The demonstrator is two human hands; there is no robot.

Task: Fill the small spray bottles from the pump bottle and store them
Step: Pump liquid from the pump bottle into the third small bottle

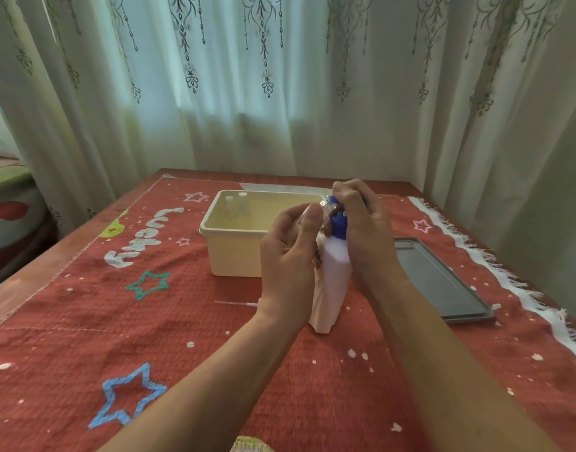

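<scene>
A white pump bottle (332, 278) with a blue pump head (338, 225) stands on the red cloth in front of me. My right hand (361, 230) curls over the blue pump head from above. My left hand (289, 252) holds a small clear spray bottle (325, 203) up against the pump's spout; most of that bottle is hidden by my fingers. Two small white spray bottles (236, 203) stand upright in the far left corner of a cream plastic box (234, 252). A thin white spray tube (237, 303) lies on the cloth left of my left wrist.
A grey lid (443, 285) lies flat to the right of the pump bottle. The red cloth (149, 321) with star prints covers the table, its white fringe along the right edge. Curtains hang close behind the table.
</scene>
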